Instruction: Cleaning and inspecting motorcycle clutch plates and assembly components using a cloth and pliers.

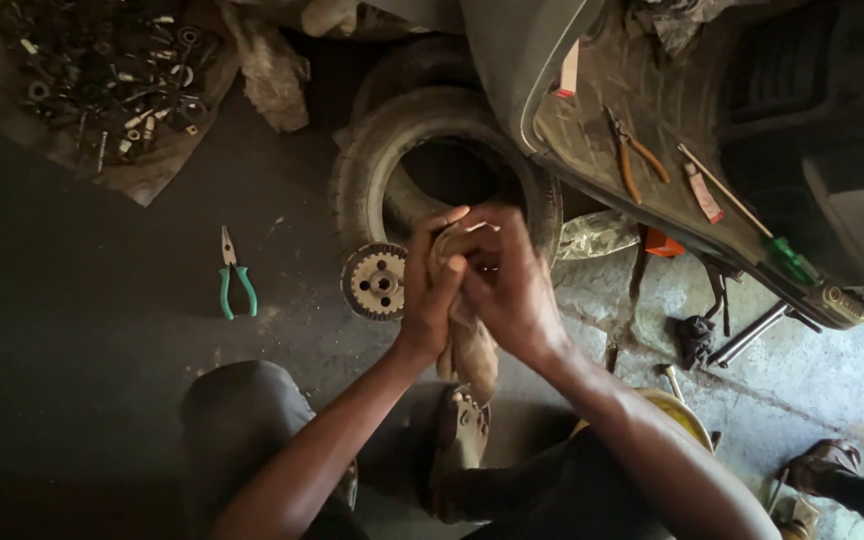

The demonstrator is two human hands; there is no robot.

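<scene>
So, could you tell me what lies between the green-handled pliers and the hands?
In the head view, a toothed gear disc lies between the green-handled pliers and the left hand.

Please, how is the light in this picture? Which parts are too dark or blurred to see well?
Head view: light is dim and uneven. The concrete floor at right is brightest; the floor around the green-handled pliers falls into deep shadow. The left hand and right hand look slightly soft, so the rag in their grip lacks detail. The tyre bulges somewhat, hinting at wide-lens distortion.

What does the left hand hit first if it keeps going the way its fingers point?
Probably the tyre: the left hand, clasped with the right hand around a dirty rag, points up-frame toward its rim. Depth is unclear; it may pass above.
</scene>
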